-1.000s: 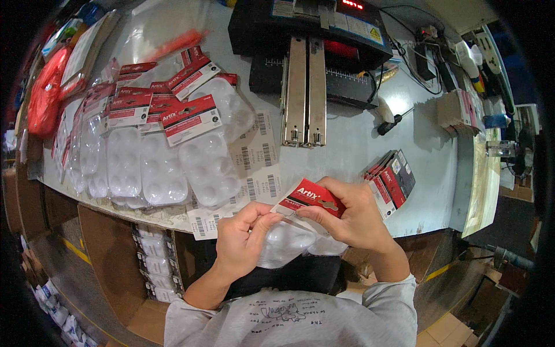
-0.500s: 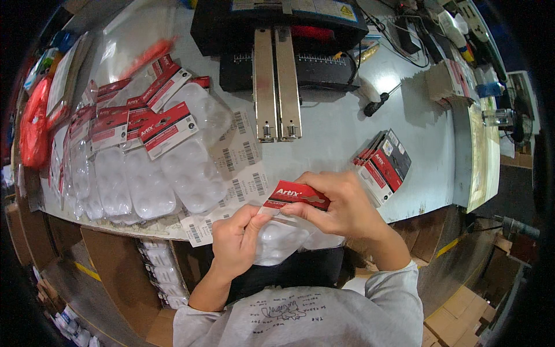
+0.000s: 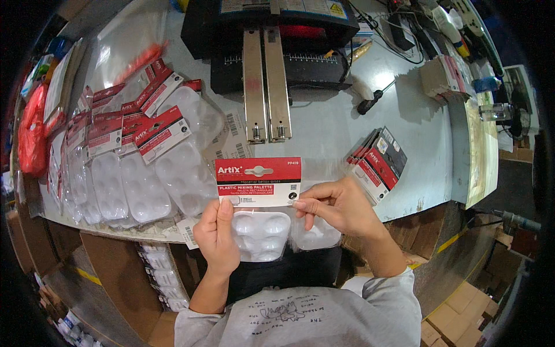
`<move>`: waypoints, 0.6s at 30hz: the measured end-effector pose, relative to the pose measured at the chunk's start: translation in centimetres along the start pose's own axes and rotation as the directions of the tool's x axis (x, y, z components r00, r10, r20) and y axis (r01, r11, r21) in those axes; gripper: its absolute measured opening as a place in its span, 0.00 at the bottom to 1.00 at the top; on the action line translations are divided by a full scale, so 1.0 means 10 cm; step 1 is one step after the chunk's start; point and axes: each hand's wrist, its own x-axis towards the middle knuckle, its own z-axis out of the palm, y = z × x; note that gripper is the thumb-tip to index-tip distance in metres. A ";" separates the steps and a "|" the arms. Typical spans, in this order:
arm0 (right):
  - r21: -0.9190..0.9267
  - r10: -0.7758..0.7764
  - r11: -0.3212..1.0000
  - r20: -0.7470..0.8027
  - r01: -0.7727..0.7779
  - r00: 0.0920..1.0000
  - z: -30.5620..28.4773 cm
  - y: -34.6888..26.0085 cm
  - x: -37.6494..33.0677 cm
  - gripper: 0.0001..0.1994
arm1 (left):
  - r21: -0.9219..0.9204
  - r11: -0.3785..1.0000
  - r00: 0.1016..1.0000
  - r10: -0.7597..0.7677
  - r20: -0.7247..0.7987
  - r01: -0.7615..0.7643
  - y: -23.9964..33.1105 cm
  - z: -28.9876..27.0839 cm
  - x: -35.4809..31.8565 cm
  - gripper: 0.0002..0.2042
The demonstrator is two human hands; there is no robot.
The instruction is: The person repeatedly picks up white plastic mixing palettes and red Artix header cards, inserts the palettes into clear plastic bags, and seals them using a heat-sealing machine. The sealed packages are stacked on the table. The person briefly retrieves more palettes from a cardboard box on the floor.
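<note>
A red and white header card (image 3: pixel 259 184) with a hang hole faces up in front of me, spread flat. Its lower left corner is pinched by my left hand (image 3: pixel 218 240), closed with the thumb on top. My right hand (image 3: pixel 342 209) holds the lower right corner between thumb and fingers. Below the card hangs a white plastic mixing palette (image 3: pixel 261 236) with several round wells, in a clear bag. Beside it, under my right hand, is another white palette (image 3: pixel 317 236), partly hidden by the fingers.
Bagged palettes with red cards (image 3: pixel 136 191) lie heaped at the left. A black machine (image 3: pixel 272 63) with two metal bars stands at the back. Header cards (image 3: pixel 378 165) fan out at the right, near a black screwdriver (image 3: pixel 368 106). A barcode label sheet (image 3: pixel 234 136) lies beside the heap.
The card has turned from tilted and folded-looking to flat and facing up. My left hand has shifted slightly left, and the palette below now shows its wells.
</note>
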 end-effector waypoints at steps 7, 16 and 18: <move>-0.156 -0.238 0.964 -0.128 0.217 0.963 0.12 0.11 -0.03 0.08 | 0.262 0.962 0.996 0.083 -0.010 -0.078 0.01 0.04 0.03 0.13; -0.267 -0.318 0.926 -0.173 0.266 0.932 0.12 0.08 -0.04 0.07 | 0.318 0.944 0.996 0.084 0.018 -0.086 0.02 0.04 0.08 0.13; -0.056 -0.159 0.987 -0.156 0.152 0.975 0.13 0.06 -0.07 0.08 | 0.278 0.960 0.999 0.029 0.022 -0.034 0.04 0.04 0.04 0.13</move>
